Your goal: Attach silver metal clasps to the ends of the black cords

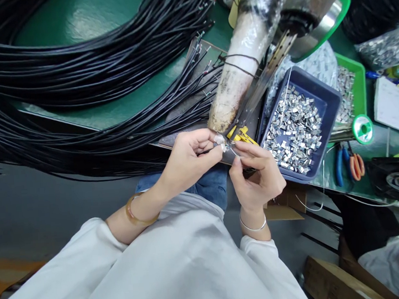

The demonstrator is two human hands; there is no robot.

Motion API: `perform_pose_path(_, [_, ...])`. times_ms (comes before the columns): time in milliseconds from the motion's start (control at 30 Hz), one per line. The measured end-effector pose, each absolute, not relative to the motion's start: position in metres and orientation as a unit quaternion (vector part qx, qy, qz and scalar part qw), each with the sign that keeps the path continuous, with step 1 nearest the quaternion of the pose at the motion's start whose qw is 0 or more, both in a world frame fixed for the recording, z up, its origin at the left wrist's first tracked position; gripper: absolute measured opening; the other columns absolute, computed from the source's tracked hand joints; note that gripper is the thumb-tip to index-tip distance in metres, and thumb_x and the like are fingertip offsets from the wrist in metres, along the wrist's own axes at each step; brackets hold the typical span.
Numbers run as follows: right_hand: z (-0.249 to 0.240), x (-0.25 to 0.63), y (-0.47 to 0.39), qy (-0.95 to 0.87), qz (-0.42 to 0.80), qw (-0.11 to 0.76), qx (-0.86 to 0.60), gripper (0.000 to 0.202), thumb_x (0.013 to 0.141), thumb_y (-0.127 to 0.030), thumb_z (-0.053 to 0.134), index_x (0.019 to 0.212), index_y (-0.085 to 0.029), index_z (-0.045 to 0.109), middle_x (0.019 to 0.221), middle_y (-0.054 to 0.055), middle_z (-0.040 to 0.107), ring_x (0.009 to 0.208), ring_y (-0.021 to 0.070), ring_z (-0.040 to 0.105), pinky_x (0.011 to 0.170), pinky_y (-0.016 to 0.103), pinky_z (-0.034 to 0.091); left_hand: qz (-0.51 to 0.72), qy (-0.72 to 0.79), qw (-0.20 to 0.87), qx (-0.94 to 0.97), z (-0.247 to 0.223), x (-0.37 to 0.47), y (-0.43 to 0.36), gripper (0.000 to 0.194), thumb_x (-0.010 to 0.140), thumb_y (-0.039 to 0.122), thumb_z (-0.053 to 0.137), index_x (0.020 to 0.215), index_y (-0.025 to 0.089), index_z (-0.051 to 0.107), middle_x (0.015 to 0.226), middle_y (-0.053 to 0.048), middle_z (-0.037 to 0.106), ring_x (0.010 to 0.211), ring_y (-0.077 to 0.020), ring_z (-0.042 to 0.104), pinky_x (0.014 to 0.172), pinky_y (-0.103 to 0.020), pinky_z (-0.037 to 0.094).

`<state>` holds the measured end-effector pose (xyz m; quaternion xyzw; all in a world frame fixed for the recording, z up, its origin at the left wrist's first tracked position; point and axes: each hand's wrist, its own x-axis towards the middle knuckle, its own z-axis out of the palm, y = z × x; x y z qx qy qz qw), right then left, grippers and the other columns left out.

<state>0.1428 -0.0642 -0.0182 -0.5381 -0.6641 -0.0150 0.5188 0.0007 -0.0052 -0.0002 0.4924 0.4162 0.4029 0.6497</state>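
Observation:
My left hand (196, 156) is closed in a pinch, with white wrapping on its fingertips. A small shiny metal piece (228, 146) shows at those fingertips; its exact kind is too small to tell. Facing it, my right hand (256, 170) pinches a thin pale wire (233, 152) that curves toward the metal piece. Just beyond the fingers lies a yellow tool (242, 134), partly hidden by my right hand. Several black cables (143, 133) with bare ends come in from the left, close to my left hand.
A dark blue bin (331, 97) of small metal clips stands right of my hands, before a green bin (361, 70). A wrapped white column (238, 68) slants down over the work spot. Blue-handled (339, 166) and orange-handled pliers (356, 166) lie farther right. Another person's sleeve (391, 259) shows lower right.

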Motion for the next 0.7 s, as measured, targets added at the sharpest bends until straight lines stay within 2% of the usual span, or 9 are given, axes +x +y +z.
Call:
perform_pose_path(333, [-0.0154, 0.1408, -0.0641, -0.656, -0.026, 0.524, -0.543, 0.021, 0.084, -0.006, 0.069, 0.092, -0.023, 0.061, 0.105, 0.003, 0.078, 0.089, 0.0182, 0.078, 0.076, 0.032, 0.070, 0.406, 0.410, 0.652, 0.492, 0.0037, 0.0004, -0.0078, 0.016, 0.077, 0.020, 0.068, 0.063, 0.016, 0.059, 0.052, 0.006, 0.038, 0.049, -0.0057, 0.032, 0.047, -0.021, 0.027])
perform_pose_path(700, [-0.0177, 0.1425, -0.0689, -0.670, -0.014, 0.516, -0.534, 0.020, 0.086, -0.006, 0.068, 0.092, -0.022, 0.059, 0.106, 0.005, 0.077, 0.090, 0.0167, 0.078, 0.076, 0.028, 0.069, 0.387, 0.394, 0.680, 0.482, 0.0032, -0.0018, -0.0059, 0.008, 0.075, 0.018, 0.068, 0.070, 0.014, 0.064, 0.053, 0.007, 0.037, 0.049, -0.0046, 0.029, 0.046, -0.018, 0.024])
